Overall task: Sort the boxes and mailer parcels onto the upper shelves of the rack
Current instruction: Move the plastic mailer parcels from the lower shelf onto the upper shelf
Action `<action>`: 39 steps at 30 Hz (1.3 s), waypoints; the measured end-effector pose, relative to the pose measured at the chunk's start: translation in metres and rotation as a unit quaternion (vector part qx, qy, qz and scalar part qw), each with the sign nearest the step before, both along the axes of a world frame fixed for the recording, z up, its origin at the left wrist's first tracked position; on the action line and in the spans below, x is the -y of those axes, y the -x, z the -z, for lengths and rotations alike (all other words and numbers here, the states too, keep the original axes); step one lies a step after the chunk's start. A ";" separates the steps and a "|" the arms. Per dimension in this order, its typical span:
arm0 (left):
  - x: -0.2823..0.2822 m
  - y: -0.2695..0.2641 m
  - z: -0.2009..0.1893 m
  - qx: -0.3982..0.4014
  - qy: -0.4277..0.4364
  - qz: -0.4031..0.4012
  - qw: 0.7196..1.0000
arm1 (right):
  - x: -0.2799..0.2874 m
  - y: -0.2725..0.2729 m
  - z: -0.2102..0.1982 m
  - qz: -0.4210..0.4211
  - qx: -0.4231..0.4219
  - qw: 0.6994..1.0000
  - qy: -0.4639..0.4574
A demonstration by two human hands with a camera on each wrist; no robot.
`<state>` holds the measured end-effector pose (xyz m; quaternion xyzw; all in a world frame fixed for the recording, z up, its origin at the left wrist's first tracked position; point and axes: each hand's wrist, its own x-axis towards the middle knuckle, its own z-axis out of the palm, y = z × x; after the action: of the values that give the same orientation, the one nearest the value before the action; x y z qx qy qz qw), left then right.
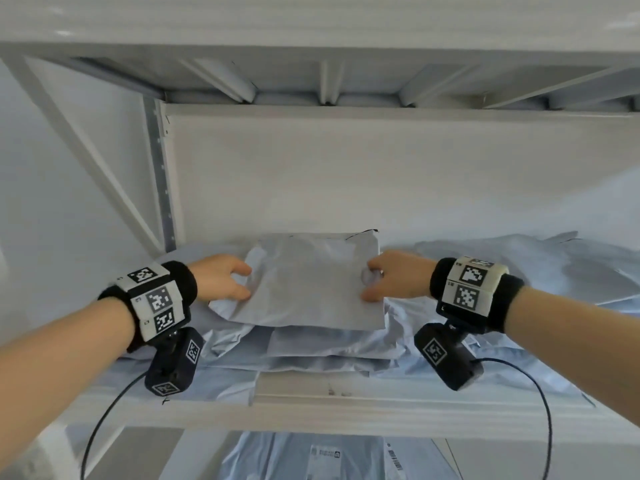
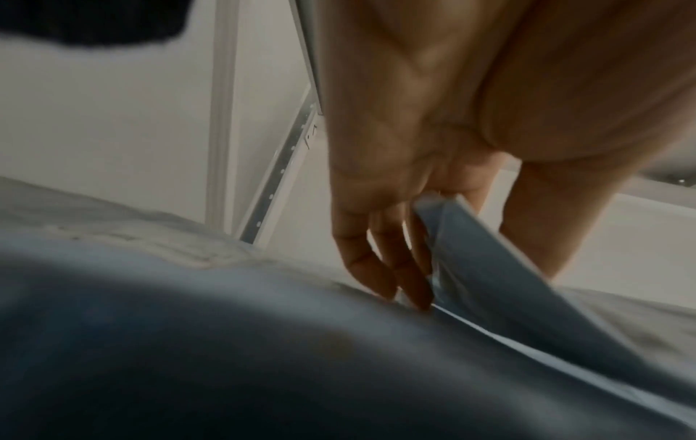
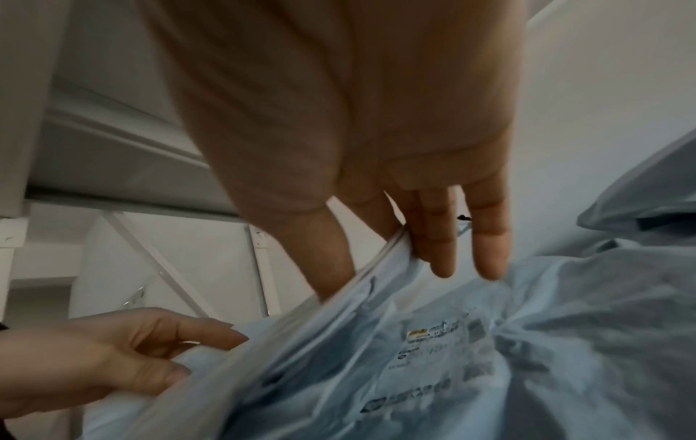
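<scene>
1. both forearms are bare, with no sleeves in view.
2. the left hand (image 1: 221, 277) has a thick black wristband (image 1: 181, 280) behind it, and over the band sits a white block (image 1: 152, 301) with square black-and-white coded markers on its faces.
3. a black camera box (image 1: 175, 363) hangs under the left wrist, also marked with coded squares, and a thin black cable (image 1: 104, 420) loops down from it.
4. the right hand (image 1: 394, 275) has the same kit: black wristband (image 1: 509, 303), white marker block (image 1: 469, 284), black camera box (image 1: 448, 360) below it and a black cable (image 1: 540, 400) trailing down.
5. no rings or gloves on either hand.
</scene>
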<state>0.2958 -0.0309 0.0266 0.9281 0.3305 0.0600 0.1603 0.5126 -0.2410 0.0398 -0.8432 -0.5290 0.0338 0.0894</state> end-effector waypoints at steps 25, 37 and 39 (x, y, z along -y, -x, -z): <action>0.022 0.007 0.008 0.027 -0.121 0.117 0.985 | 0.013 0.032 0.006 0.026 0.212 0.968 0.134; 0.140 0.041 0.112 0.225 0.092 0.360 0.901 | 0.080 0.135 0.001 -0.146 0.272 0.939 -0.155; 0.144 0.038 0.150 0.208 0.119 0.360 0.902 | 0.089 0.147 0.024 -0.169 0.265 0.929 -0.197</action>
<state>0.2576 -0.1747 -0.1238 0.9242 -0.0623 0.1500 0.3455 0.3657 -0.3300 0.0157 -0.6851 -0.6638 -0.2818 0.1033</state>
